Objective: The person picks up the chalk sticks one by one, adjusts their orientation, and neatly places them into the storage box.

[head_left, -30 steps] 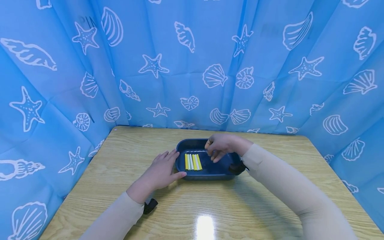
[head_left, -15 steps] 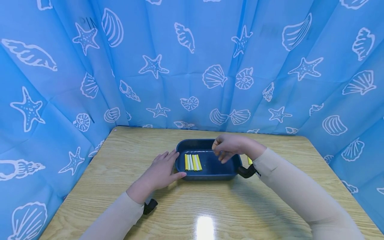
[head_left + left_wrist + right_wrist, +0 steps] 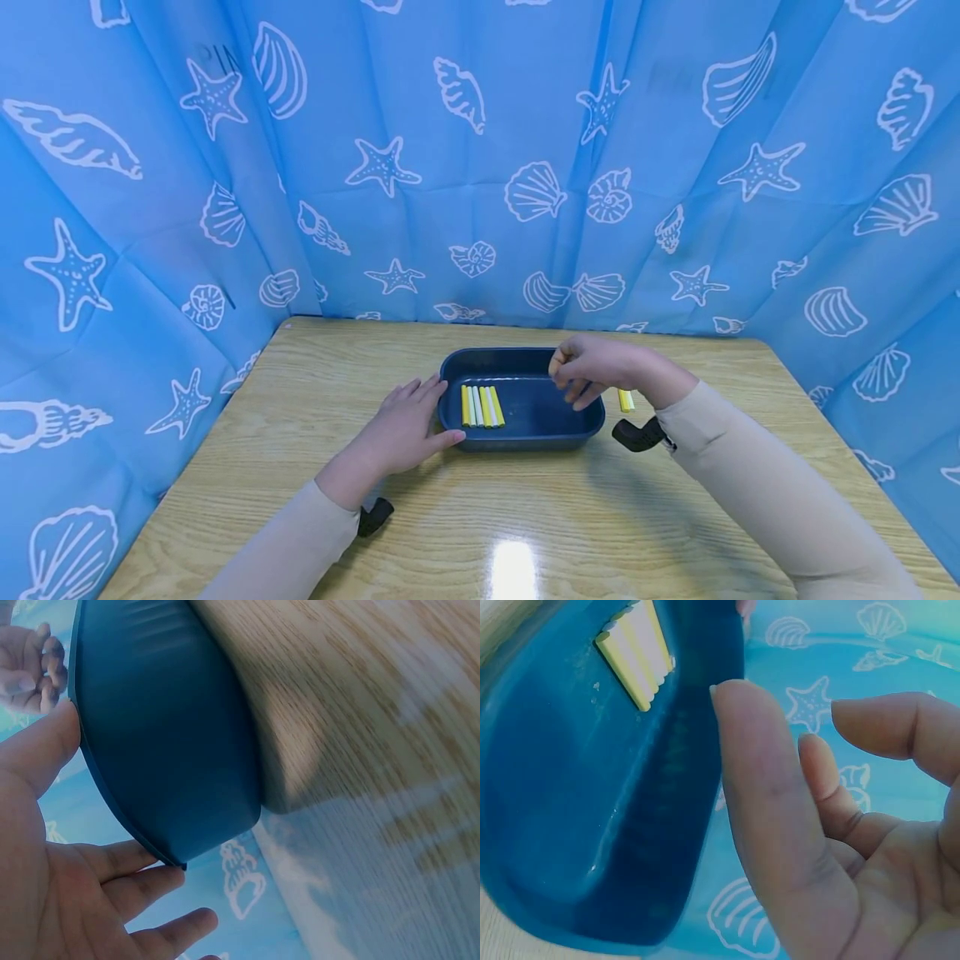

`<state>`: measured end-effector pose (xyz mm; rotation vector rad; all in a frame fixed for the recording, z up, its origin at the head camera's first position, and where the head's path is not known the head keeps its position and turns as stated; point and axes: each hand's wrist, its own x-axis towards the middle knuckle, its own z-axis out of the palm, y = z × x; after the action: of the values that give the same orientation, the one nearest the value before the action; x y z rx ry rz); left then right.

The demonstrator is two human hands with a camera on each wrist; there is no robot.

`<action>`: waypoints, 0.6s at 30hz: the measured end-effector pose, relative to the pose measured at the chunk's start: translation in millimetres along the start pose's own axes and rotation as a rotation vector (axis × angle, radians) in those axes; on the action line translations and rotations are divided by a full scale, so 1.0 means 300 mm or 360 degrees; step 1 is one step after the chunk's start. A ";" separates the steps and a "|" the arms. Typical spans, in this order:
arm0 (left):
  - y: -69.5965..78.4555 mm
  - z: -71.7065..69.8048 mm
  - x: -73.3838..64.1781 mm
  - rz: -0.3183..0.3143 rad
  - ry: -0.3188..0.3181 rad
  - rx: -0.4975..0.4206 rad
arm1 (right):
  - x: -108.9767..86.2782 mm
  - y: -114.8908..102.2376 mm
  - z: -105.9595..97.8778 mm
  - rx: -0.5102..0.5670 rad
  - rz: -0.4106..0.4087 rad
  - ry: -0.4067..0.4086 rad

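Observation:
A dark blue oblong tray stands on the wooden table. Inside its left part several yellow and white chalk sticks lie side by side in a row. My left hand rests against the tray's left end; its thumb and extended fingertips touch the rim, as the left wrist view confirms. Over the right end of the tray hovers my right hand, fingers loosely bent. Between its thumb and fingers the right wrist view shows nothing held. More chalk sticks lie just right of the tray, partly hidden behind the right hand.
The wooden table extends in front of the tray and to both sides. A blue curtain with white shells and starfish hangs behind it and along the sides. A dark wrist camera juts from the right wrist.
My right hand has moved to the right over the tray, uncovering chalk sticks beyond the tray's right end. The left hand and the row inside the tray have stayed put.

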<state>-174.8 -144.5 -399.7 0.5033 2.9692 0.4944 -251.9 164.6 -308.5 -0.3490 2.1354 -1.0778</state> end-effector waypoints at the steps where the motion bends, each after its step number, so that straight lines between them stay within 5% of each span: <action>1: -0.001 0.001 0.000 0.0001 0.0003 -0.0004 | -0.006 0.003 -0.002 -0.0006 -0.0003 0.0010; 18: -0.007 0.006 0.001 0.0011 0.0012 -0.0010 | -0.087 0.054 -0.023 -0.0013 -0.0044 0.0111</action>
<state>-175.4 -145.9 -402.2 0.5122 2.9730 0.5075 -237.1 192.2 -306.0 -0.3503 2.2031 -1.1117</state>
